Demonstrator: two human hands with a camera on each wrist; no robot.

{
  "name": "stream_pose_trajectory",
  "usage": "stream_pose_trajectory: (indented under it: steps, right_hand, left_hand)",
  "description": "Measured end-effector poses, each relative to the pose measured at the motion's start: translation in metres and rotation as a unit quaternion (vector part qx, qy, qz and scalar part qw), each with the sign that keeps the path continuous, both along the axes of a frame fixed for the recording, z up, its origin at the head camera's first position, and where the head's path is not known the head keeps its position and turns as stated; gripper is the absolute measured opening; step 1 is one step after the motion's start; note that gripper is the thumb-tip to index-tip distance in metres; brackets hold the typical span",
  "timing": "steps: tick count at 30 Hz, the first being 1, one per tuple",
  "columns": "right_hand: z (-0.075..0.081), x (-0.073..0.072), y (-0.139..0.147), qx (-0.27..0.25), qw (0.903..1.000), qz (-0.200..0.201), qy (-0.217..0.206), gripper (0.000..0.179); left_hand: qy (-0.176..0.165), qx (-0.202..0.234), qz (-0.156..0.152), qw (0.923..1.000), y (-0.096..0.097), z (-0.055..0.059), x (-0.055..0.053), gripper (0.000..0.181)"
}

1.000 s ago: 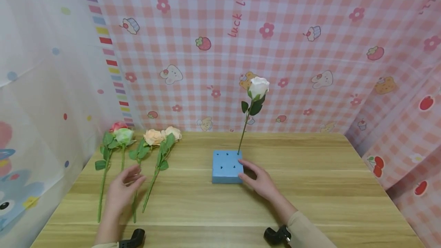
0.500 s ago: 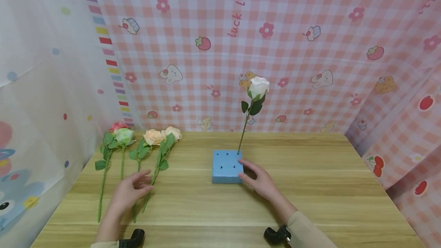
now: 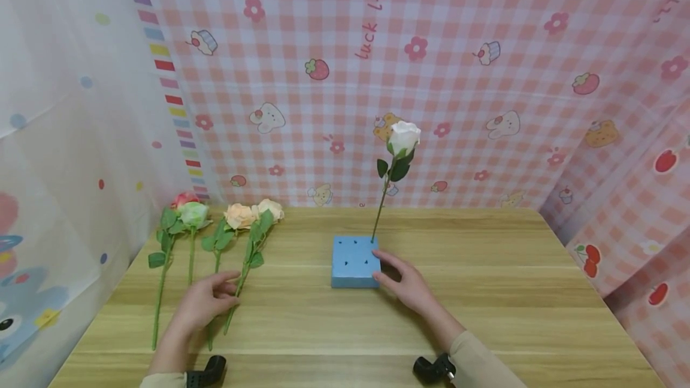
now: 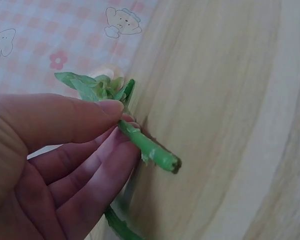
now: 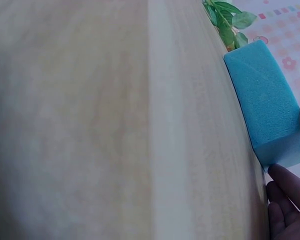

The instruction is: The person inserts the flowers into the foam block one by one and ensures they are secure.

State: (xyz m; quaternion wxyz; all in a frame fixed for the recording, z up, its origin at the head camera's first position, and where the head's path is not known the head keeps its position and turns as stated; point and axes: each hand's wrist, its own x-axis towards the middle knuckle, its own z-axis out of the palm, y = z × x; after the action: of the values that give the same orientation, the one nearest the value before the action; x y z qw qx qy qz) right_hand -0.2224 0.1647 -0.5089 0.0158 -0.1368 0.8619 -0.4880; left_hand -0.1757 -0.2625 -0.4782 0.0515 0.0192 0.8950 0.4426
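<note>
My left hand (image 3: 202, 304) pinches the lower stem of a pale cream rose (image 3: 253, 250) between thumb and fingertips. In the left wrist view, the cut end of the green stem (image 4: 150, 150) sticks out past the fingers, close over the wood. My right hand (image 3: 406, 286) rests its thumb and fingertips against the right side of a blue foam block (image 3: 350, 268) with several small holes in its top. A white rose (image 3: 404, 139) stands upright in the block's back right hole, leaning slightly right. The right wrist view shows the blue block (image 5: 265, 100) with fingertips at its edge.
Left of the held rose lie a peach rose (image 3: 239, 215), a light green rose (image 3: 193, 214) and a pink-red rose (image 3: 183, 198), stems toward me. The wooden table (image 3: 485, 292) ends at a pink checked cloth backdrop (image 3: 302, 35).
My left hand has moved right and slightly toward me, from over the peach rose's stem to the cream rose's stem, which it now pinches. My right hand stays at the block.
</note>
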Motion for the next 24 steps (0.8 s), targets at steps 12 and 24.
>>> stream_pose_trajectory:
  steps: [12, 24]
  right_hand:
    - [0.001, 0.0001, 0.0003, 0.0, 1.0, 0.004, 0.003, 0.052]
    - [0.0002, 0.0001, 0.0003, -0.004, 0.9999, 0.006, 0.008, 0.052]
  left_hand:
    - [-0.012, 0.006, 0.014, 0.9998, 0.0045, -0.0015, -0.0013, 0.049]
    - [-0.016, 0.027, 0.028, 0.9991, 0.0099, -0.0009, -0.0027, 0.049]
